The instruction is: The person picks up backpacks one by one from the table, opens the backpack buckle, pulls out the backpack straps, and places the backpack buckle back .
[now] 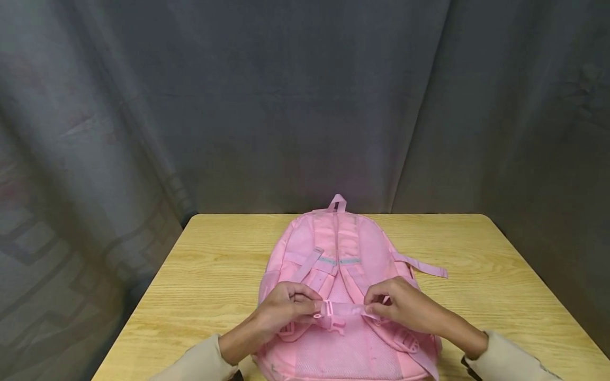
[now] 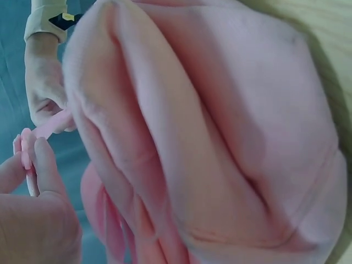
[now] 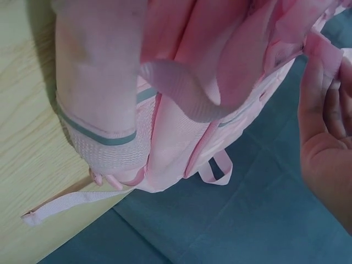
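Note:
A pink backpack point(image 1: 348, 349) lies on the table with its shoulder straps facing up and its top handle point(image 1: 338, 201) at the far end. Across its middle runs a light pink chest strap point(image 1: 350, 309) with a plastic buckle point(image 1: 329, 315). My left hand point(image 1: 288, 306) pinches the buckle end between thumb and fingers. Opposite it, my right hand point(image 1: 400, 304) pinches the strap's other end, so the webbing stretches between both hands. In the left wrist view, the buckle point(image 2: 26, 149) shows between the left thumb and fingers. The right fingertips hold the pink webbing point(image 3: 324, 52) in the right wrist view.
The backpack stands on a light wooden table point(image 1: 200, 296). A loose strap end point(image 1: 426, 267) sticks out over the tabletop on the right, and another webbing tail point(image 1: 310, 264) lies on the bag's left half. Behind the table hangs a dark grey curtain point(image 1: 286, 106).

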A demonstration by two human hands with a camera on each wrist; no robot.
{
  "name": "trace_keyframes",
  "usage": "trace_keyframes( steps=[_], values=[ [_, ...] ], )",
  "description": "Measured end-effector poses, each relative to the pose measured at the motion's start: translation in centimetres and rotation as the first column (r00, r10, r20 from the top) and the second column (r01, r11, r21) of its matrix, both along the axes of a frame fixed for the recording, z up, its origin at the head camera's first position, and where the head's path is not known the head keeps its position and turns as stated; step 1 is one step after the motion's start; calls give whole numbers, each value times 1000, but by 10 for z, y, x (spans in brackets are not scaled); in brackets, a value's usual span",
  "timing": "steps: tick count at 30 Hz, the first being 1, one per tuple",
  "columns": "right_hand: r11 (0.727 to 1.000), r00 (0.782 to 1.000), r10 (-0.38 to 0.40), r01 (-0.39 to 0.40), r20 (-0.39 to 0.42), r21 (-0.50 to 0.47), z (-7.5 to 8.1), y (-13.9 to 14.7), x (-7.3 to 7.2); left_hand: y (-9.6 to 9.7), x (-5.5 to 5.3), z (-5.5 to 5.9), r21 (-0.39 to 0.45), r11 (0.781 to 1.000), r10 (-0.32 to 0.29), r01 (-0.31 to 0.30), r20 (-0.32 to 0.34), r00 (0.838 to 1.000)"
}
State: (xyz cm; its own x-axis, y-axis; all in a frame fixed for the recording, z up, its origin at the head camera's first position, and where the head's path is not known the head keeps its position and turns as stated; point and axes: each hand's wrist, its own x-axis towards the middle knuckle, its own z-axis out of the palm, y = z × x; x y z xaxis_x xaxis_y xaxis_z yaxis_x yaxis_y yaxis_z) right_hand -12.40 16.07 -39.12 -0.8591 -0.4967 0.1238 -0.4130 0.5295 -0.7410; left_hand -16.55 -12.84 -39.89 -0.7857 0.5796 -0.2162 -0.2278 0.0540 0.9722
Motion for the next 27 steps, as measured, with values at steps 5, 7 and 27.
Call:
trace_keyframes(
  steps=[5,7,27],
  values=[
    [999,998,-49,49,49,-6,2,-2,-1,-1,-9,-4,45,999,28,-27,-7,1000],
    [998,997,-68,68,33,12,1,-3,-3,-2,-14,-6,49,998,49,-48,-24,999],
    [965,985,-109,138,-137,222,-16,-19,-17,5,-35,-16,-219,975,-77,-19,-420,904]
  ],
)
